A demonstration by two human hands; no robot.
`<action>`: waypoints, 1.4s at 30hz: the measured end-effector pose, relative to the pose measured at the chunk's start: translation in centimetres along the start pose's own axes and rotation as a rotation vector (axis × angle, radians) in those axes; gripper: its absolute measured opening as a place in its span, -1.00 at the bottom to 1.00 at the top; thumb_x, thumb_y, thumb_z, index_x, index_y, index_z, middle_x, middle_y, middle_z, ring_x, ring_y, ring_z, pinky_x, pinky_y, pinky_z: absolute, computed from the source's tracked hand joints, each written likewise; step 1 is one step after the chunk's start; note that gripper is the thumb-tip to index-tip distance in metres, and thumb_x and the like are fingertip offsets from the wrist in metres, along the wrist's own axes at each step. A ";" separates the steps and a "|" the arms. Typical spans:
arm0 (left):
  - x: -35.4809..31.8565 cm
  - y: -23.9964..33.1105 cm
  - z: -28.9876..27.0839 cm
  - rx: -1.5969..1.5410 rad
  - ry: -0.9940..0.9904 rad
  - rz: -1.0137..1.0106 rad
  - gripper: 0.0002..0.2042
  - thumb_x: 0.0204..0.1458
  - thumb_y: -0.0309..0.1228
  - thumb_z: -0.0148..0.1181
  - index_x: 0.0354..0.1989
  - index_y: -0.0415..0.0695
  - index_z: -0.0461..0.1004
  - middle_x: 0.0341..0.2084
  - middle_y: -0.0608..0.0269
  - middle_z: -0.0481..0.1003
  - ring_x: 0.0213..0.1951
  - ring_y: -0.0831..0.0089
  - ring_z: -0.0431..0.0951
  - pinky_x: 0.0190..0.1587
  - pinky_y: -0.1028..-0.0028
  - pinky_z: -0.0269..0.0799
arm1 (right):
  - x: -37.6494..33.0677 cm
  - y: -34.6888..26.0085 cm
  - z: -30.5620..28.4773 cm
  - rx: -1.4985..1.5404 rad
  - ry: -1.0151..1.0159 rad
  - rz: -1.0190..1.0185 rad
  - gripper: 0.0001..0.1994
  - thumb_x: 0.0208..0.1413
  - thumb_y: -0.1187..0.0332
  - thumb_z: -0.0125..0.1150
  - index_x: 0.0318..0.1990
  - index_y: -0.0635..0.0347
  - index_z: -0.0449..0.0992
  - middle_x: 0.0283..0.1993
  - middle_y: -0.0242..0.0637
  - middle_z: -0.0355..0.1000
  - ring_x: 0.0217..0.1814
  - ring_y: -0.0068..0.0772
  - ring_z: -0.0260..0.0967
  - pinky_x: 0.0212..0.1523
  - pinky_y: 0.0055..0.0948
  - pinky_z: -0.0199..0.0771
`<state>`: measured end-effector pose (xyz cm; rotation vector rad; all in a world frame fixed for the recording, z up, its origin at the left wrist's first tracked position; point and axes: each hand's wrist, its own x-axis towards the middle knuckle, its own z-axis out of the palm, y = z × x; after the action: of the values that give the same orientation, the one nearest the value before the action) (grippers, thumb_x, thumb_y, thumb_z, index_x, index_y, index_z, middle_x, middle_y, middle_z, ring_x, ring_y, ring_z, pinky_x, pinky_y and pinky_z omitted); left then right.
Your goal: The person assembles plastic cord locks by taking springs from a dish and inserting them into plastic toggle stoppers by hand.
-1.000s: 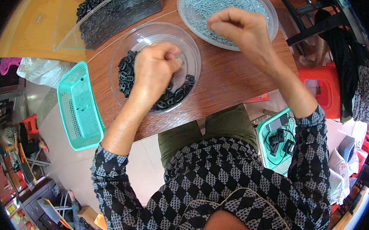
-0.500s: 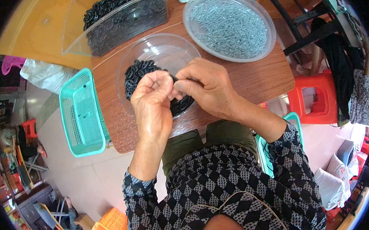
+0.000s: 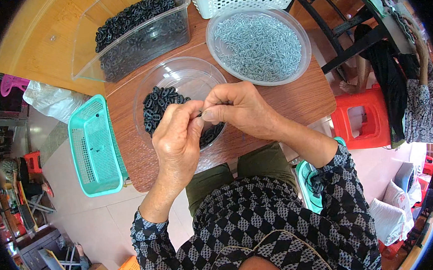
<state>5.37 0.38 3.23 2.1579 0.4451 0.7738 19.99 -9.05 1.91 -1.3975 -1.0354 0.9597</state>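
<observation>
Both hands, left (image 3: 176,138) and right (image 3: 242,108), pinch one small ring (image 3: 201,115) over the bowl (image 3: 172,78); it looks light, likely rubbery, best gripped by its rim.

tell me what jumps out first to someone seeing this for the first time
The left hand and right hand meet at the middle, pinching some small part over a clear bowl of black rings. Behind it to the right sits a round dish of silvery screws, and to the left a clear bin of black rings.
</observation>
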 end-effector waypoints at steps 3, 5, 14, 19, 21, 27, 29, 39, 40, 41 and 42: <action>-0.6 -0.9 -0.2 0.009 0.005 0.011 -0.83 -0.08 -0.68 0.16 -0.28 -0.26 0.49 -0.46 0.19 0.42 -0.40 0.41 0.45 -0.35 0.51 0.36 | 0.6 -0.8 -1.2 -0.154 0.028 -0.060 -0.91 0.04 0.46 0.18 -0.42 0.31 0.50 -0.43 -0.43 0.44 -0.36 -0.71 0.32 -0.34 -0.61 0.37; -1.5 -2.0 -0.4 -0.053 0.001 -0.072 -0.86 -0.07 -0.68 0.15 -0.31 -0.26 0.50 -0.46 0.24 0.41 -0.38 0.47 0.43 -0.33 0.53 0.35 | 2.4 -0.7 -3.7 -0.525 0.248 -0.256 -0.94 -0.02 0.48 0.19 -0.41 0.28 0.52 -0.39 -0.32 0.48 -0.34 -0.50 0.42 -0.31 -0.52 0.40; -3.8 -1.8 1.0 -0.570 0.055 -0.450 -0.88 0.07 -0.54 0.13 -0.23 -0.28 0.46 -0.40 0.29 0.48 -0.42 0.65 0.41 -0.35 0.66 0.37 | 8.5 3.0 -9.5 -1.370 0.137 -0.349 -0.95 -0.16 0.50 0.18 -0.50 0.28 0.52 -0.43 -0.11 0.43 -0.27 -0.06 0.38 -0.23 -0.16 0.41; -4.1 -1.6 1.1 -0.696 0.115 -0.523 -0.86 0.05 -0.56 0.15 -0.22 -0.30 0.46 -0.41 0.23 0.50 -0.45 0.62 0.42 -0.38 0.65 0.38 | 9.9 3.8 -9.0 -1.535 0.019 -0.437 -0.96 -0.23 0.55 0.14 -0.58 0.33 0.51 -0.43 -0.06 0.44 -0.25 -0.03 0.39 -0.24 -0.19 0.44; -4.3 -1.7 0.9 -0.697 0.112 -0.531 -0.87 0.06 -0.54 0.14 -0.22 -0.29 0.47 -0.42 0.29 0.50 -0.44 0.65 0.41 -0.38 0.67 0.38 | 10.3 3.8 -8.8 -1.575 -0.057 -0.467 -0.95 -0.25 0.56 0.14 -0.62 0.35 0.49 -0.43 -0.04 0.44 -0.27 -0.02 0.40 -0.24 -0.19 0.45; -4.2 -1.6 1.0 -0.725 0.090 -0.555 -0.88 0.07 -0.53 0.14 -0.23 -0.28 0.47 -0.43 0.32 0.49 -0.44 0.68 0.41 -0.37 0.68 0.38 | 11.1 4.5 -9.8 -1.501 -0.101 -0.369 -0.91 -0.23 0.49 0.12 -0.60 0.36 0.45 -0.45 0.02 0.42 -0.32 0.06 0.38 -0.26 -0.12 0.43; -4.3 -1.3 1.1 -0.675 0.088 -0.554 -0.88 0.07 -0.54 0.13 -0.23 -0.28 0.46 -0.43 0.32 0.49 -0.45 0.68 0.40 -0.37 0.67 0.38 | 10.7 4.7 -10.2 -1.471 -0.064 -0.415 -0.91 -0.23 0.48 0.11 -0.59 0.36 0.43 -0.46 0.04 0.41 -0.33 0.08 0.38 -0.28 -0.10 0.42; -5.5 -0.2 3.1 -0.619 -0.118 -0.519 -0.89 0.08 -0.56 0.10 -0.23 -0.28 0.45 -0.41 0.29 0.50 -0.45 0.64 0.45 -0.37 0.66 0.41 | 6.9 1.4 -9.4 -1.084 0.121 -0.239 -0.92 -0.11 0.51 0.10 -0.53 0.33 0.37 -0.53 -0.03 0.38 -0.46 -0.10 0.36 -0.41 -0.25 0.36; -5.6 -0.2 3.2 -0.613 -0.150 -0.495 -0.89 0.08 -0.55 0.10 -0.23 -0.28 0.45 -0.41 0.29 0.50 -0.44 0.65 0.45 -0.37 0.65 0.41 | 6.5 1.4 -9.6 -1.087 0.127 -0.236 -0.92 -0.11 0.51 0.10 -0.53 0.33 0.37 -0.53 -0.03 0.38 -0.46 -0.10 0.36 -0.41 -0.25 0.36; -5.6 -0.1 3.2 -0.615 -0.155 -0.492 -0.89 0.08 -0.55 0.10 -0.23 -0.28 0.45 -0.41 0.29 0.50 -0.44 0.65 0.45 -0.37 0.65 0.41 | 6.2 1.5 -9.6 -1.013 0.151 -0.237 -0.94 -0.08 0.52 0.10 -0.50 0.33 0.39 -0.52 -0.09 0.39 -0.46 -0.21 0.37 -0.41 -0.31 0.37; -5.7 -0.1 3.2 -0.639 -0.149 -0.524 -0.88 0.08 -0.54 0.11 -0.23 -0.28 0.45 -0.41 0.28 0.50 -0.44 0.64 0.45 -0.37 0.65 0.41 | 5.8 1.6 -9.7 -0.937 0.172 -0.237 -0.96 -0.06 0.53 0.11 -0.47 0.32 0.40 -0.51 -0.16 0.39 -0.46 -0.32 0.38 -0.41 -0.37 0.37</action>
<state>3.20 -4.38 -0.62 1.4012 0.5621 0.3805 31.05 -6.31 1.07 -1.9908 -1.5651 0.1316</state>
